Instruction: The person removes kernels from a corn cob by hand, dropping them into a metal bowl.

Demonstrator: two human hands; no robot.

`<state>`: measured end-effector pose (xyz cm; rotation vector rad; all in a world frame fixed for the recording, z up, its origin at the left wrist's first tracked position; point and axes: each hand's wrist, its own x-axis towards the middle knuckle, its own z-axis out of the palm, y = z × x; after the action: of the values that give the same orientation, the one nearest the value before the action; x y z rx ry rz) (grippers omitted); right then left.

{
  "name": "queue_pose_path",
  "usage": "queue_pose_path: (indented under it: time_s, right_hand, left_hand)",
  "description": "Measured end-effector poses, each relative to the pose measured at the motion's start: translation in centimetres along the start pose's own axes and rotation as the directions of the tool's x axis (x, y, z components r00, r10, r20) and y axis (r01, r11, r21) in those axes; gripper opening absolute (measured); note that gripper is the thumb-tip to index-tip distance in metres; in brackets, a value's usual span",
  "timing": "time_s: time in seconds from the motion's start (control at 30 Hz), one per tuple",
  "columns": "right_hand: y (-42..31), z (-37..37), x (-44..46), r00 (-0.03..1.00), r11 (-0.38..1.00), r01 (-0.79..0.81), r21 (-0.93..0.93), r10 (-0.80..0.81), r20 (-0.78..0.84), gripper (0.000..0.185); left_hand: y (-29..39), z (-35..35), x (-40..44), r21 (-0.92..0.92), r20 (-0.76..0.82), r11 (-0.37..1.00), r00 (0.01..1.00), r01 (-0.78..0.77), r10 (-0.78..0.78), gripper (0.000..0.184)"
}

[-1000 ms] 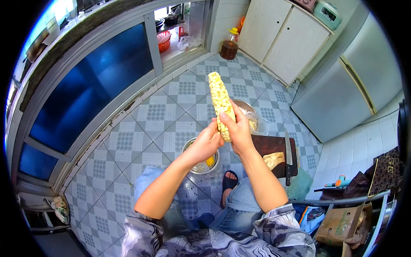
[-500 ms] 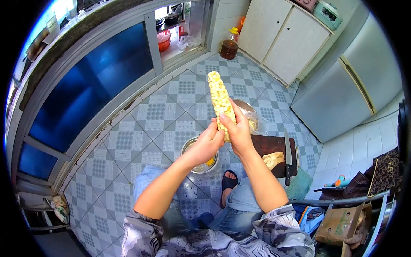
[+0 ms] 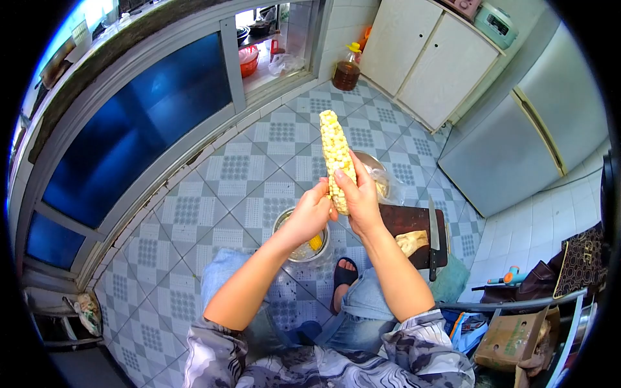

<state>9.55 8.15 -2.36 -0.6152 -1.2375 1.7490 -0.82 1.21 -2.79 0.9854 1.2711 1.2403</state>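
Note:
A corn cob (image 3: 336, 149) with pale yellow kernels stands tilted upward in front of me. My right hand (image 3: 359, 197) is wrapped round its lower part, thumb lying along the kernels. Against the lower left side of the cob, my left hand (image 3: 312, 210) is closed, its fingertips partly hidden. Below the left hand a metal bowl (image 3: 279, 226) sits on the floor, with a yellow piece (image 3: 315, 242) inside. Behind my right hand is a second metal bowl (image 3: 369, 158), with a clear plastic bag (image 3: 393, 189) beside it.
To the right lies a dark cutting board (image 3: 401, 216) bearing a knife (image 3: 434, 236) and a pale, crumpled piece (image 3: 412, 242). An oil jug (image 3: 347, 74) stands by the white cabinet (image 3: 414, 52). The fridge (image 3: 504, 149) is at right, above a rack holding a cardboard box (image 3: 511, 339).
The cob and both hands have shifted slightly right, and the cob's top sits a little lower. More of the yellow piece in the bowl shows beneath my left hand.

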Motion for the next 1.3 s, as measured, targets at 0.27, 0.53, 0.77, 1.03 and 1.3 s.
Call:
queue_pose_path:
  time_s: [0.27,0.53,0.77,1.03,1.3]
  right_hand:
    - [-0.3,-0.2,0.1,1.0,1.0,0.003,0.004,-0.003,0.013,0.054]
    - [-0.2,-0.5,-0.2,0.988,0.968,0.139,-0.209,-0.122,0.095,0.055]
    - [-1.3,0.0,-0.6,0.996,0.999,0.017,-0.035,-0.014,0.088,0.055]
    - [0.0,-0.9,0.0,1.0,0.995,0.006,-0.1,-0.003,0.024,0.051]
    - [-1.0,-0.4,-0.1,0.997,0.994,-0.08,0.073,0.079,0.015,0.051]
  left_hand:
    - [0.7,0.6,-0.3,-0.181,0.123,0.974,0.986,0.135,-0.114,0.034]
    - [0.0,1.0,-0.5,-0.062,0.031,0.998,0.999,-0.033,0.035,0.029]
    - [-0.4,0.3,-0.4,0.062,0.059,0.993,0.993,-0.102,0.099,0.034]
    - [-0.3,0.4,0.1,-0.36,0.187,0.912,0.973,0.198,-0.137,0.032]
    - [0.4,1.2,-0.1,-0.388,0.14,0.909,0.985,0.151,-0.104,0.029]
